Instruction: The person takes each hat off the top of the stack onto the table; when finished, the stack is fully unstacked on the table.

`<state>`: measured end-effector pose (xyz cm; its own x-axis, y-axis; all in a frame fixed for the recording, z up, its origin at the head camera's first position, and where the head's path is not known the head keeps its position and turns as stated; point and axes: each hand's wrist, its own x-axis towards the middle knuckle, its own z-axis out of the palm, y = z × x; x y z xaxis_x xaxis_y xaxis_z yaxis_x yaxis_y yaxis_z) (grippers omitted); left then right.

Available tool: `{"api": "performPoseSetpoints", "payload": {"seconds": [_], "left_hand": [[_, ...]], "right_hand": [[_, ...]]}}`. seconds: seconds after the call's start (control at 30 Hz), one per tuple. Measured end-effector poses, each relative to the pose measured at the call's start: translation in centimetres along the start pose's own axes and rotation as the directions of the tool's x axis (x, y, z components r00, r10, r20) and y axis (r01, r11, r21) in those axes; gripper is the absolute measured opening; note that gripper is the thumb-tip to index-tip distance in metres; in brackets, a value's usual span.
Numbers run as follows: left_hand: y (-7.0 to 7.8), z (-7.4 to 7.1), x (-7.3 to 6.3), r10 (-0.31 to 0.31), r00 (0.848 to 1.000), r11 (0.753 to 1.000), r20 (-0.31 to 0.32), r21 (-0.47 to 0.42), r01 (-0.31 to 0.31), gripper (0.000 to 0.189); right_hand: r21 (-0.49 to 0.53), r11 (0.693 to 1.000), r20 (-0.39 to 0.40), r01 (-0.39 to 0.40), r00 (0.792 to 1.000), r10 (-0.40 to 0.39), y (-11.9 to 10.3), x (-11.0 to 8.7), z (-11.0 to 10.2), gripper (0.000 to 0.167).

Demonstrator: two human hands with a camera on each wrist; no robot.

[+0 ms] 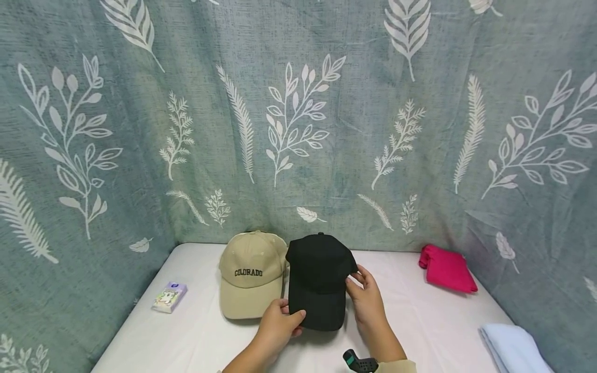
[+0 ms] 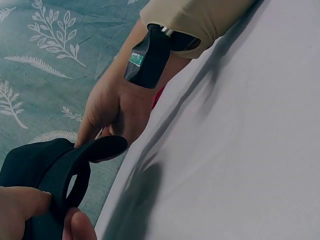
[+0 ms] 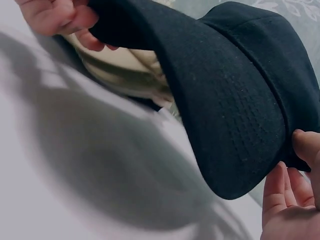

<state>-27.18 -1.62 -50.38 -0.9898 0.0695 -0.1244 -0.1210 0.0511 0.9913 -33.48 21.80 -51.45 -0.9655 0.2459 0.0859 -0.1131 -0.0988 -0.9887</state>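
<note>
Between both hands is a black baseball cap (image 1: 321, 269), its brim toward the person and raised off the table, with a shadow below it in the right wrist view. My left hand (image 1: 277, 324) pinches the brim's left edge, thumb on top. At the cap's right side my right hand (image 1: 366, 295) grips the lower rim of the crown between thumb and fingers, which the right wrist view shows close up on the black cloth (image 3: 255, 95). Just left of it sits a beige cap (image 1: 252, 274) lettered COLORADO, its brim also facing the person.
On the white table (image 1: 200, 331), a small purple-and-white packet (image 1: 170, 297) lies at the left. A folded red cloth (image 1: 449, 269) is at the back right, a folded light blue cloth (image 1: 513, 347) at the front right. A green leaf-patterned curtain (image 1: 298, 129) surrounds the table.
</note>
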Motion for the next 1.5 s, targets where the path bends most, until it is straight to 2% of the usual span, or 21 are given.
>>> {"api": "performPoseSetpoints", "payload": {"seconds": [0.17,0.33,0.5,0.7,0.9,1.07,1.23,1.33,1.5], "left_hand": [[-0.5,0.7,0.8,0.009,1.000,1.000,-0.019,0.005,-0.009,0.067],[-1.1,1.6,1.4,0.029,0.999,0.998,-0.037,0.061,-0.027,0.064],[-1.3,2.5,1.9,0.060,0.997,0.993,-0.053,0.102,-0.054,0.061],[-2.0,3.2,2.4,0.051,0.997,0.993,-0.063,0.108,-0.043,0.062],[-2.0,3.1,2.7,0.074,0.996,0.991,-0.051,0.112,-0.067,0.059],[-1.9,3.1,2.7,0.078,0.997,0.985,-0.021,0.155,-0.073,0.062],[-1.9,3.3,2.5,0.062,0.998,0.980,-0.028,0.190,-0.056,0.068],[-2.0,3.2,2.5,0.063,0.997,0.977,-0.033,0.208,-0.055,0.072],[-2.2,2.8,2.7,0.070,0.998,0.978,0.000,0.199,-0.069,0.070]], "right_hand": [[0.015,1.000,0.000,-0.026,1.000,0.026,1.1,0.8,-0.4,0.059],[0.026,0.997,0.012,-0.073,0.997,0.073,2.3,1.4,-0.9,0.060],[0.044,0.996,0.004,-0.073,0.997,0.073,3.0,1.8,-1.5,0.062],[0.026,0.998,-0.033,-0.057,0.998,0.058,2.7,2.2,-1.7,0.061],[-0.010,0.998,-0.043,-0.055,0.998,0.055,2.5,2.4,-1.6,0.061],[-0.050,0.997,-0.067,-0.059,0.996,0.055,2.5,2.2,-1.7,0.061],[-0.130,0.988,-0.055,-0.080,0.996,0.074,2.5,2.2,-1.7,0.063],[-0.146,0.985,-0.036,-0.094,0.995,0.090,2.5,2.1,-1.7,0.065],[-0.199,0.975,-0.019,-0.097,0.995,0.096,2.2,2.0,-1.8,0.068]]}}
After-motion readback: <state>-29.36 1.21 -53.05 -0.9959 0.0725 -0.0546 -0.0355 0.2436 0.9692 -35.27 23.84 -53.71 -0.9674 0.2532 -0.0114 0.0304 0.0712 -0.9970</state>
